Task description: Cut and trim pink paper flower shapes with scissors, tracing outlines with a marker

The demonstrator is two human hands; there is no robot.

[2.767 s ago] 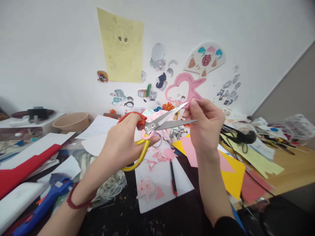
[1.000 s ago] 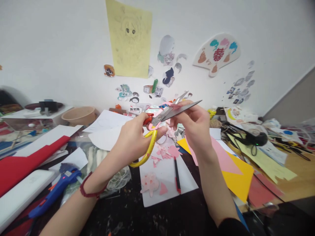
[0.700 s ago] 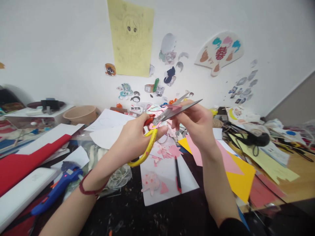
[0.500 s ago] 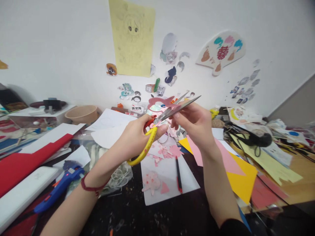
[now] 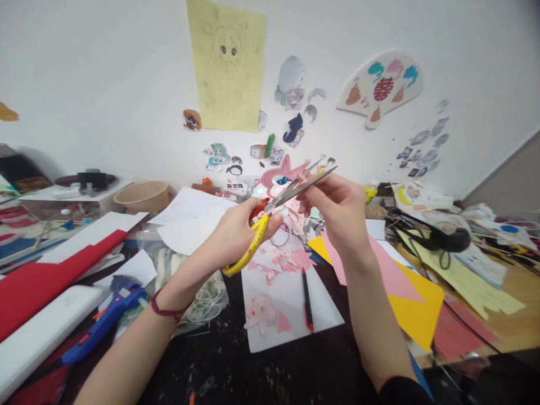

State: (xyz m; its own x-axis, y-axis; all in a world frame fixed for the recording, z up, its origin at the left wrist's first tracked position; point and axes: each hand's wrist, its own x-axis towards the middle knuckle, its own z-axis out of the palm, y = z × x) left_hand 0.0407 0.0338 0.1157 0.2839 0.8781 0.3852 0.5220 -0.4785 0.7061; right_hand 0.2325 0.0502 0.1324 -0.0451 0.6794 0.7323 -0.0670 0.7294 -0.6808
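Scissors [image 5: 247, 256] with a yellow handle are gripped in my left hand [image 5: 230, 230], their blades slanting up to the right. My right hand [image 5: 337, 208] has its fingers pinched on a pink paper cutout [image 5: 274, 177] behind the blades. The cutout has pointed tips and an open middle. Its held edge is partly hidden by the blades and fingers. Below the hands lies a white sheet [image 5: 274, 326] carrying pink paper scraps [image 5: 291, 260], a pink flower shape [image 5: 259, 312] and a black pen [image 5: 307, 301].
At left are a blue glue gun [image 5: 101, 320], a white box-like object [image 5: 50, 340] and red card [image 5: 63, 275]. Pink sheets [image 5: 392, 270] and yellow card [image 5: 415, 306] lie at right. Behind stands a wall [image 5: 126, 84] with paper drawings; a tan bowl [image 5: 141, 197] sits back left.
The pink cutout has turned so its points stand more upward. The scissor blades have come closer together, and my right hand has shifted slightly right.
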